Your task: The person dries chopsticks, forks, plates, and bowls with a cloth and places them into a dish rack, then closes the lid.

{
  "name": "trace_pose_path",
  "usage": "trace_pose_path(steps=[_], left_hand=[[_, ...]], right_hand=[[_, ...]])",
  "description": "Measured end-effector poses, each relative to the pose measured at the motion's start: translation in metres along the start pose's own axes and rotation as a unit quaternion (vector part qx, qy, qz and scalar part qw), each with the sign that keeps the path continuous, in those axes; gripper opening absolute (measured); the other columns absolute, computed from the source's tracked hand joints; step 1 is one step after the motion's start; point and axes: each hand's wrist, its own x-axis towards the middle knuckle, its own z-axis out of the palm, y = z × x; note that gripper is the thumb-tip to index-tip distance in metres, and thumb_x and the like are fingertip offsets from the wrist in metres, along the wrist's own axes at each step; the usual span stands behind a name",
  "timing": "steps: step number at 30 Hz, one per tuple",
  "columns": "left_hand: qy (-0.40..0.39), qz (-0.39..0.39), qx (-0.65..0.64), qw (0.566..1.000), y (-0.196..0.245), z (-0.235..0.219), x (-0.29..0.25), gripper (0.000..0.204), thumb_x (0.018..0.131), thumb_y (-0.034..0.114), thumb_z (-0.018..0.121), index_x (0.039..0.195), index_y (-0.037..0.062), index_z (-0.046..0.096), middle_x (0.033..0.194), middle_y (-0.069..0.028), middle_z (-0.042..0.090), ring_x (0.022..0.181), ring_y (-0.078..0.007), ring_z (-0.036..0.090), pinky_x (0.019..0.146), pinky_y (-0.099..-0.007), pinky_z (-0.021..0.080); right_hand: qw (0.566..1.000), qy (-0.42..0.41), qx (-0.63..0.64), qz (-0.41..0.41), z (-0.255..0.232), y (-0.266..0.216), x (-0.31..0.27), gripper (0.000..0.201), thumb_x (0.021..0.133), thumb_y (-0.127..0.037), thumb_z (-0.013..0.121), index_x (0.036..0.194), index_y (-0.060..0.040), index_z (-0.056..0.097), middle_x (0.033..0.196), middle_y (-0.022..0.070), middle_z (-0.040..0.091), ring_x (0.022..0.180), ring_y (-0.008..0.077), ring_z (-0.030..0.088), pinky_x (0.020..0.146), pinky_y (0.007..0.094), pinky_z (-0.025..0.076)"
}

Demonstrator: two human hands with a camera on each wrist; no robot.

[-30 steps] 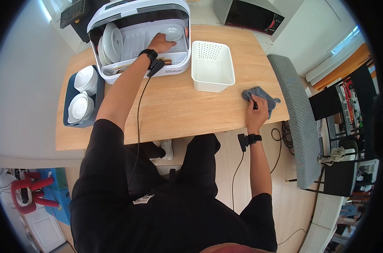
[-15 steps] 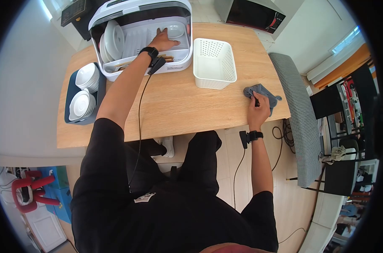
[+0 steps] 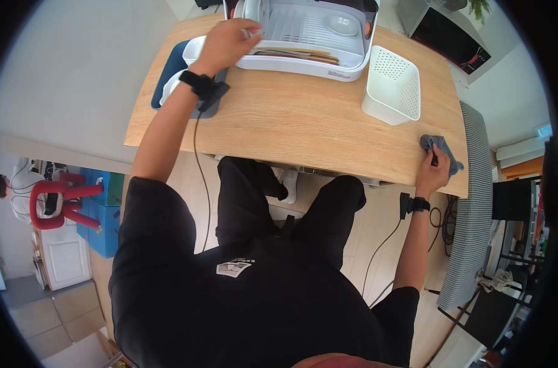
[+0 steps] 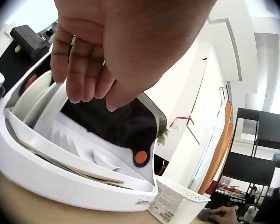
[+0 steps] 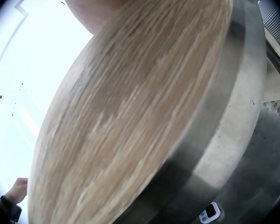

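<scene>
My left hand [image 3: 227, 44] hangs in the air above the left front corner of the white dish rack [image 3: 303, 64], fingers loosely bent, holding nothing. Plates [image 4: 35, 95] stand in the rack's left end, below the hand in the left wrist view. A small white bowl [image 3: 342, 24] lies at the rack's right, and chopsticks [image 3: 303, 54] lie in its front tray. The blue bin [image 3: 169, 69] with white bowls [image 3: 193, 51] is partly hidden by the left wrist. At the table's right, my right hand [image 3: 432, 173] grips a grey cloth [image 3: 439, 147].
A white perforated basket [image 3: 392, 92] stands on the wooden table [image 3: 291, 122], right of the rack. Behind it is a microwave [image 3: 448, 37]. A checkered bench [image 3: 475, 202] runs along the table's right end. Cables hang from both wrists.
My left hand has left the small bowl in the rack and moved left, toward the blue bin. The head view has turned left. My right hand stays at the cloth.
</scene>
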Motion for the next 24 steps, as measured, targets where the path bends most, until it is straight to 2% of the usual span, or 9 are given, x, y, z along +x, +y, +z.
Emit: trace_pose_path(steps=[1,5,7,9,12,15,24], left_hand=[[-0.010,-0.032,0.036,0.999,-0.015,-0.014,-0.005,0.035,0.087,0.035,0.072,0.112,0.0102,0.074,0.106,-0.0116,0.074,0.093,-0.0297,0.069,0.084,-0.0405,0.054],[-0.011,-0.045,0.135,0.990,-0.079,-0.032,-0.029,0.034,0.087,0.032,0.072,0.113,0.0107,0.074,0.106,-0.0123,0.074,0.097,-0.0308,0.069,0.085,-0.0411,0.054],[-0.065,-0.080,0.220,0.970,-0.087,-0.036,-0.035,0.035,0.087,0.029,0.071,0.117,0.0121,0.073,0.108,-0.0126,0.074,0.100,-0.0321,0.069,0.087,-0.0418,0.055],[-0.077,-0.092,0.227,0.967,-0.090,-0.034,-0.037,0.032,0.086,0.027,0.072,0.115,0.0122,0.075,0.104,-0.0118,0.075,0.098,-0.0319,0.069,0.087,-0.0414,0.055],[-0.084,-0.091,0.172,0.977,-0.091,-0.030,-0.039,0.028,0.085,0.025,0.072,0.111,0.0132,0.076,0.101,-0.0104,0.075,0.095,-0.0306,0.070,0.085,-0.0409,0.056],[-0.053,-0.062,0.207,0.975,-0.093,-0.028,-0.038,0.023,0.083,0.021,0.073,0.105,0.0148,0.078,0.097,-0.0086,0.076,0.092,-0.0289,0.071,0.082,-0.0407,0.057],[-0.025,-0.072,0.213,0.974,-0.077,-0.045,-0.045,0.019,0.082,0.020,0.073,0.100,0.0163,0.079,0.094,-0.0066,0.076,0.088,-0.0266,0.072,0.076,-0.0394,0.057]], right_hand=[[1.000,-0.001,0.003,0.001,0.000,0.000,0.000,0.017,0.086,-0.005,0.073,0.103,-0.0088,0.076,0.100,0.0056,0.071,0.084,0.0205,0.068,0.072,0.0301,0.054],[1.000,0.001,0.006,-0.001,0.000,0.001,-0.001,0.020,0.085,-0.005,0.074,0.104,-0.0096,0.077,0.101,0.0063,0.072,0.087,0.0215,0.068,0.075,0.0311,0.054],[1.000,0.006,0.006,-0.007,0.001,0.003,-0.001,0.019,0.085,-0.005,0.073,0.103,-0.0095,0.076,0.101,0.0057,0.071,0.087,0.0214,0.068,0.076,0.0316,0.054],[1.000,0.003,0.000,0.003,0.002,0.004,-0.002,0.020,0.085,-0.006,0.073,0.104,-0.0108,0.077,0.102,0.0054,0.072,0.087,0.0215,0.068,0.076,0.0321,0.054],[1.000,-0.001,-0.017,0.006,0.002,0.004,-0.002,0.020,0.085,-0.007,0.073,0.104,-0.0125,0.077,0.102,0.0048,0.071,0.086,0.0211,0.068,0.076,0.0315,0.053],[1.000,-0.005,-0.021,0.019,0.003,0.006,-0.002,0.020,0.086,-0.009,0.073,0.105,-0.0134,0.077,0.101,0.0044,0.071,0.085,0.0208,0.068,0.076,0.0310,0.053],[1.000,-0.003,-0.021,0.021,0.004,0.008,-0.001,0.021,0.086,-0.011,0.073,0.106,-0.0143,0.078,0.100,0.0038,0.071,0.081,0.0202,0.067,0.074,0.0307,0.053]])
